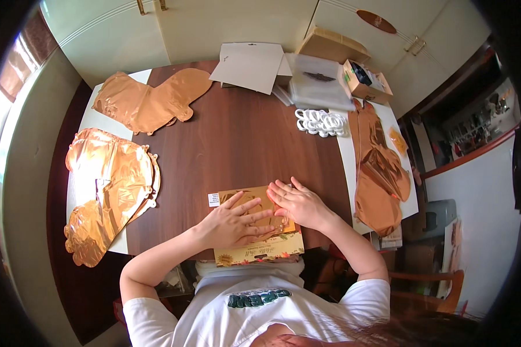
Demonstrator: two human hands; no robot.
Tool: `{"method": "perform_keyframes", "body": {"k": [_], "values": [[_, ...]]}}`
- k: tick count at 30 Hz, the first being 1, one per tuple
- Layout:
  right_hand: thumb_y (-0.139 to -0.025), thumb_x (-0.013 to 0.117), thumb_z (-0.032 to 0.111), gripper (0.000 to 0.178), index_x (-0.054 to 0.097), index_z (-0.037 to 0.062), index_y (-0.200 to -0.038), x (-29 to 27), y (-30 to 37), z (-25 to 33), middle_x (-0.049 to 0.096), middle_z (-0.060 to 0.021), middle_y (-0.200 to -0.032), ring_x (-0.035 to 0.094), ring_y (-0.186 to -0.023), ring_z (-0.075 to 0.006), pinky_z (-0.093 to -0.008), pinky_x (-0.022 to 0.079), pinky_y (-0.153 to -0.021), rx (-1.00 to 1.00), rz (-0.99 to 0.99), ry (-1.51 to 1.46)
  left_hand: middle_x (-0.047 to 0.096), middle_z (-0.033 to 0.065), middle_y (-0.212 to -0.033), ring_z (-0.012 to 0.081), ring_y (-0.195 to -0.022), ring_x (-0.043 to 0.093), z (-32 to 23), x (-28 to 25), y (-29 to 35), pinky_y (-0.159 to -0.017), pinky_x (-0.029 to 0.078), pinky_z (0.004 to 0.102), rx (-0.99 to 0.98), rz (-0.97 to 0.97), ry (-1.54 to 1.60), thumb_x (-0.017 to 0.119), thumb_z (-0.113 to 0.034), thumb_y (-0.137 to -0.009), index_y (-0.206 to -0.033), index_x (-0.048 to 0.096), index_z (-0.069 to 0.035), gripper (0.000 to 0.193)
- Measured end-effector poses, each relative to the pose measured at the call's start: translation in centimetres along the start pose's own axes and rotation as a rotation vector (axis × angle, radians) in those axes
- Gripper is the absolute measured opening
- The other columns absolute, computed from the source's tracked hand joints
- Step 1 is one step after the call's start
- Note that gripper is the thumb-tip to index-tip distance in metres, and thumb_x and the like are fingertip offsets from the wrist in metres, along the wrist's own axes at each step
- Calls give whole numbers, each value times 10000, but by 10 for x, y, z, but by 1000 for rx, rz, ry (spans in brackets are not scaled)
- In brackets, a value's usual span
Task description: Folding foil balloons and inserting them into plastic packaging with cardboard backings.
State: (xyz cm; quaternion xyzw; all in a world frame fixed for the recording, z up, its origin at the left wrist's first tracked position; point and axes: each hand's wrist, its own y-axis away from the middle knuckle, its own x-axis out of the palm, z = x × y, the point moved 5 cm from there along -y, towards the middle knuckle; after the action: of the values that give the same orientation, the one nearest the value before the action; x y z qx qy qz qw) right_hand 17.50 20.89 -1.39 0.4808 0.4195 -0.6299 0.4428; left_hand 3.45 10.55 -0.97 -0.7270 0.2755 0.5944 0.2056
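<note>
Packet (pixel 263 252), flat, with a copper-gold face and a printed yellow leaf-pattern strip on its near side, lies at 6 o'clock on the counter (pixel 202 153) (dial centred on the counter, 12 at the far edge). Its near end is close to the person's white shirt (pixel 208 309). Both hands rest on the packet, palms down. Left hand (pixel 234 224): spread wide, fingers fanned across the middle from the 9 o'clock side. Right hand (pixel 302 205): flat, fingers extended, thumb apart, over the far part toward 1 o'clock of the packet. A small white label (pixel 213 200) shows at the packet's far left corner.

Farther out: shiny copper foil piece (pixel 107 196) at 8 to 9 o'clock; long copper foil piece (pixel 379 179) at 3, a small gold piece (pixel 397 142) just beside it. Cluster of white rings (pixel 321 122) at 2. Broad copper foil piece (pixel 150 103) at 10.

Far edge: pale card (pixel 250 66) at 12, tilted; clear plastic pack (pixel 318 84) at 1; small carton (pixel 370 87), dark contents, toward 2. Cream cupboards (pixel 231 29) stand behind, at 12.
</note>
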Motion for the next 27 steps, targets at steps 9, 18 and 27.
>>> {"method": "perform_keyframes", "body": {"k": [9, 18, 27], "values": [[-790, 601, 538, 807, 383, 25, -1375, -4, 0, 3, 407, -131, -1416, 360, -1332, -259, -478, 284, -1085, 5, 86, -30, 320, 12, -1480, 285, -1387, 234, -7, -4, 3, -1118, 135, 536, 1, -22, 4, 388, -599, -888, -1365, 428, -364, 533], [-724, 596, 653, 948, 387, -14, -1364, -5, 2, 9, 388, -156, -1425, 333, -1347, -268, -462, 261, -1099, 26, 80, 24, 264, 48, -1501, 369, -1387, 180, -9, -3, 3, -1106, 107, 584, 21, 39, -7, 374, -736, -812, -1364, 399, -425, 634], [-687, 625, 649, 1020, 309, -7, -1401, -2, 3, 9, 342, -169, -1448, 307, -1359, -281, -473, 241, -1103, 9, 145, 90, 268, 80, -1498, 356, -1396, 171, -10, -4, 6, -1105, 96, 585, 35, -16, 31, 343, -759, -809, -1428, 318, -335, 750]]}}
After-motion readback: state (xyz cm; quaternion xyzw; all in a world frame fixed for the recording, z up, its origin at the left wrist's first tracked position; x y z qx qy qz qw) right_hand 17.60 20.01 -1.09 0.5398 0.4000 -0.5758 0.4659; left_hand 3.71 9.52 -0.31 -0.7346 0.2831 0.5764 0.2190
